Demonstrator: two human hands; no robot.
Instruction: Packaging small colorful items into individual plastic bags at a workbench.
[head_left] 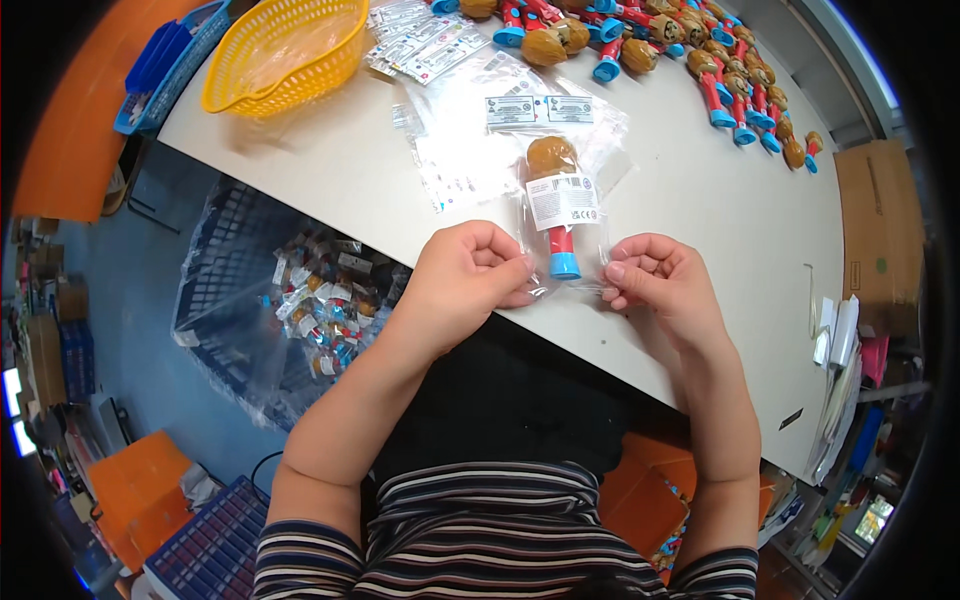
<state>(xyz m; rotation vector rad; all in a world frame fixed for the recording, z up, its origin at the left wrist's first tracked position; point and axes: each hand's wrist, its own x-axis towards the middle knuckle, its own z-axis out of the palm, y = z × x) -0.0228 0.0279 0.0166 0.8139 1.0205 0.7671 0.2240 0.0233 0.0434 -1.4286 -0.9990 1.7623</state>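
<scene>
A clear plastic bag [592, 236] lies near the front edge of the table with a small toy figure [563, 243] inside it. The figure has a brown rounded head, a red stem and a blue base, and a white printed label covers its middle. My left hand [472, 268] pinches the bag's lower left corner between thumb and fingers. On the other side my right hand [655, 275] pinches the lower right corner. The blue base points toward me, between the two hands. Beyond it, flat clear bags [465, 145] with printed labels lie in an overlapping pile.
Many loose figures [740, 85] cover the table's far right. A yellow basket [225, 95] and a blue basket [128, 118] stand at the far left. Below the table's left edge, a dark blue crate [196, 290] lined with plastic holds bagged figures. A cardboard box [880, 235] stands at right.
</scene>
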